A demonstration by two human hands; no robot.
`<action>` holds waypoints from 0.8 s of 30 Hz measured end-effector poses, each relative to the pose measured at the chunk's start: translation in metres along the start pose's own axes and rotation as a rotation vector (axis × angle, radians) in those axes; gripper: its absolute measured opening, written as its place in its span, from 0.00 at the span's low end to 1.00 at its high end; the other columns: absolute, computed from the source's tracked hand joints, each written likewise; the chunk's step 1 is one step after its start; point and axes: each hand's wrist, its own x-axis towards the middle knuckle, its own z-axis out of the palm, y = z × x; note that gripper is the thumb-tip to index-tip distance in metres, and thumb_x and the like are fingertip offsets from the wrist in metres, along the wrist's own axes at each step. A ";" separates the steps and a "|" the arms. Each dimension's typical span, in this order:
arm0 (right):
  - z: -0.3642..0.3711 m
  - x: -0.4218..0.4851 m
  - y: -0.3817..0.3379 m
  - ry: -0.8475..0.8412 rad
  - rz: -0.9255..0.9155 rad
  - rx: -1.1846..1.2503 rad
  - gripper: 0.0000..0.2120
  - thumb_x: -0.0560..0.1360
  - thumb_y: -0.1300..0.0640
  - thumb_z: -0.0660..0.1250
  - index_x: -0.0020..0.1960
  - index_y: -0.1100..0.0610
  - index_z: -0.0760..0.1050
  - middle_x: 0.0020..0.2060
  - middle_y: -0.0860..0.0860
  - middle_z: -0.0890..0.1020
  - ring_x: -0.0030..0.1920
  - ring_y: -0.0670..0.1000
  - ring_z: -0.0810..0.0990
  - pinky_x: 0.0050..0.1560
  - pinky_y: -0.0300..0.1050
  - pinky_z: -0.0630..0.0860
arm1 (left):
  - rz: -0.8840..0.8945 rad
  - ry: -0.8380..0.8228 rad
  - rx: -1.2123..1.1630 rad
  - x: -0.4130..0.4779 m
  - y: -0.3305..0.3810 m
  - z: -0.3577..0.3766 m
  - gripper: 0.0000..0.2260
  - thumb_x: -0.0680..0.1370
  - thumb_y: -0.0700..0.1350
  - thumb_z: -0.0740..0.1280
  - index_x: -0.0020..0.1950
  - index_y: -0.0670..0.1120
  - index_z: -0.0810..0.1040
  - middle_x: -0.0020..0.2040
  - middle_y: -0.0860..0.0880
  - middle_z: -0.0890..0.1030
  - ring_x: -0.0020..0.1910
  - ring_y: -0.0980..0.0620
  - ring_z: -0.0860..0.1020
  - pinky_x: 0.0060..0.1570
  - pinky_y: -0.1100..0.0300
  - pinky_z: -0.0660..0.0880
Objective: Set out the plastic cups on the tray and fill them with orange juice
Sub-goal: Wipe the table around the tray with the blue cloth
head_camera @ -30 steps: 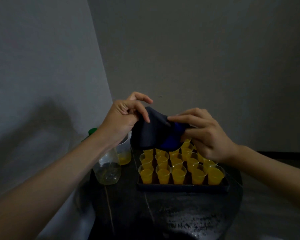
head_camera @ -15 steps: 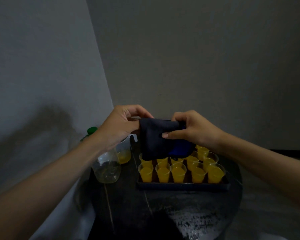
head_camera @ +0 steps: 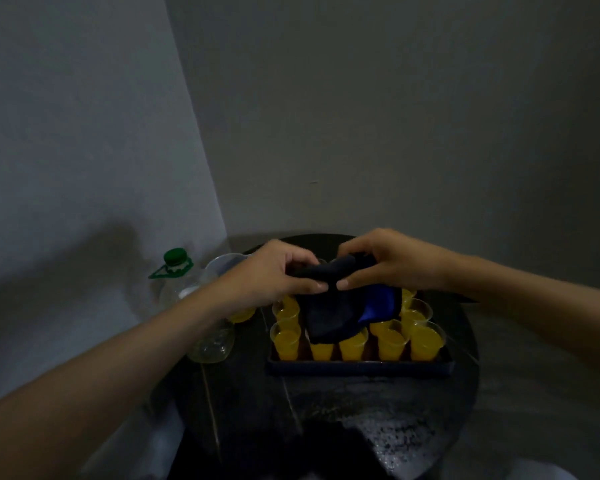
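Note:
Several small plastic cups [head_camera: 425, 342] filled with orange juice stand in rows on a dark tray [head_camera: 361, 368] on a round dark table. My left hand [head_camera: 274, 271] and my right hand [head_camera: 388, 261] both grip the top edge of a dark blue cloth [head_camera: 333, 313], thumbs close together. The cloth hangs down over the middle and back cups and hides them. The front row and the side cups stay visible.
A nearly empty clear plastic bottle [head_camera: 208, 337] with a green cap [head_camera: 174, 257] stands left of the tray, by the wall. Behind it sits a clear jug [head_camera: 222, 268] with a little juice. The table [head_camera: 378, 427] is bare in front of the tray. Walls close in left and behind.
My hands have drawn closer together and lowered, folding the cloth; it now hangs lower over the cups. The camera has tilted.

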 end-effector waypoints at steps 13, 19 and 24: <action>-0.120 0.070 0.088 0.044 0.296 -0.166 0.04 0.77 0.52 0.70 0.51 0.47 0.83 0.42 0.47 0.86 0.42 0.44 0.84 0.45 0.38 0.77 | -0.079 -0.009 0.139 0.168 0.000 -0.033 0.07 0.82 0.40 0.67 0.58 0.40 0.78 0.54 0.42 0.82 0.55 0.45 0.82 0.55 0.49 0.80; -0.156 0.124 0.179 0.013 0.373 -0.180 0.07 0.79 0.55 0.67 0.55 0.50 0.81 0.46 0.46 0.84 0.48 0.44 0.81 0.48 0.39 0.74 | -0.088 -0.049 0.135 0.271 -0.046 -0.043 0.04 0.81 0.41 0.68 0.55 0.44 0.80 0.49 0.47 0.83 0.49 0.53 0.83 0.49 0.57 0.81; -0.163 0.171 0.261 0.043 0.396 -0.198 0.08 0.79 0.57 0.67 0.57 0.53 0.82 0.49 0.50 0.84 0.51 0.49 0.81 0.54 0.47 0.75 | -0.123 -0.029 0.178 0.347 -0.102 -0.040 0.03 0.80 0.38 0.70 0.53 0.41 0.81 0.46 0.43 0.82 0.47 0.48 0.81 0.53 0.46 0.79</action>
